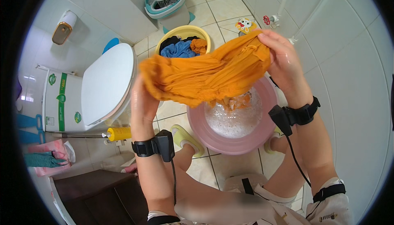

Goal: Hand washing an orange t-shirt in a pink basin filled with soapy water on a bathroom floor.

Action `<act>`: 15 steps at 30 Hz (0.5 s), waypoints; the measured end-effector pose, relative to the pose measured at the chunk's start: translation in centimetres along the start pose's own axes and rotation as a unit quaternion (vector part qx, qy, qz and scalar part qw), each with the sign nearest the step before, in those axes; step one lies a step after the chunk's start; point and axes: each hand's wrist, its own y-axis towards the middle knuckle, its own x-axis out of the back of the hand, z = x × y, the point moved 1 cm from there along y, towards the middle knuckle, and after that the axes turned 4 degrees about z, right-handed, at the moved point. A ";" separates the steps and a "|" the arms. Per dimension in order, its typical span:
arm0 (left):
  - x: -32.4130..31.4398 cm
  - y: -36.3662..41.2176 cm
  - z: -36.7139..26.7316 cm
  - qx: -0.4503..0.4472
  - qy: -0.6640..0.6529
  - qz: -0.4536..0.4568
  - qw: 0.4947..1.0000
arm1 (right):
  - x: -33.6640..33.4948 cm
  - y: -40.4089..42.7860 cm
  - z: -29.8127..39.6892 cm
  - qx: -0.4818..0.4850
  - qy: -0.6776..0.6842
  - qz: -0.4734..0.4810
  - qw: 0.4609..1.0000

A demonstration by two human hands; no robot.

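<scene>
An orange wet-looking cloth garment (pixel 206 74) is stretched between my two hands, above a pink plastic basin (pixel 200 132). My left hand (pixel 144 102) grips its left end, with the fingers mostly hidden behind the fabric. At the upper right corner my right hand (pixel 283 60) pinches the cloth between thumb and fingers. Sudsy water (pixel 231 123) fills the basin's bottom, and some orange fabric shows at the water under the garment. Behind the garment stands a yellow tub (pixel 184 31) holding blue, black and orange clothes (pixel 178 49).
To the left is a toilet with a white lid (pixel 107 83). Near it lies a yellow bottle (pixel 119 134). A mop bucket (pixel 167 8) stands at the back. Pipes with a red valve handle (pixel 266 20) run along the right wall. A dark cabinet (pixel 104 194) is at lower left.
</scene>
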 end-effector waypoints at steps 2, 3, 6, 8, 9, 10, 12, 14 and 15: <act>0.5 0.5 0.9 0.100 0.404 0.008 0.909 | -0.2 0.0 -0.8 -0.026 0.055 0.013 0.998; -0.3 0.7 1.8 0.100 0.529 -0.005 0.843 | 0.2 0.2 -1.5 -0.027 0.080 0.041 0.996; -3.9 -0.3 3.4 -0.231 0.648 -0.032 0.725 | 0.8 0.5 -3.3 -0.052 0.126 0.054 0.989; -6.9 -1.4 3.9 -0.158 0.471 0.146 0.855 | 0.3 0.7 -4.0 -0.078 0.153 0.046 0.984; -8.4 -2.2 4.7 -0.166 0.461 0.166 0.856 | -0.2 0.5 -4.1 -0.082 0.146 0.067 0.984; -9.6 -2.9 5.9 -0.172 0.446 0.188 0.858 | -0.4 0.2 -4.2 -0.088 0.137 0.084 0.983; -10.5 -3.2 7.7 -0.109 0.410 0.174 0.889 | -1.4 -0.2 -3.7 -0.088 0.135 0.074 0.984; -10.1 -3.0 8.0 -0.048 0.370 0.160 0.914 | -1.5 -0.2 -3.3 -0.088 0.132 0.064 0.985; -9.4 -2.3 7.1 -0.008 0.213 0.143 0.967 | -1.3 -0.1 -2.8 -0.078 0.078 0.091 0.990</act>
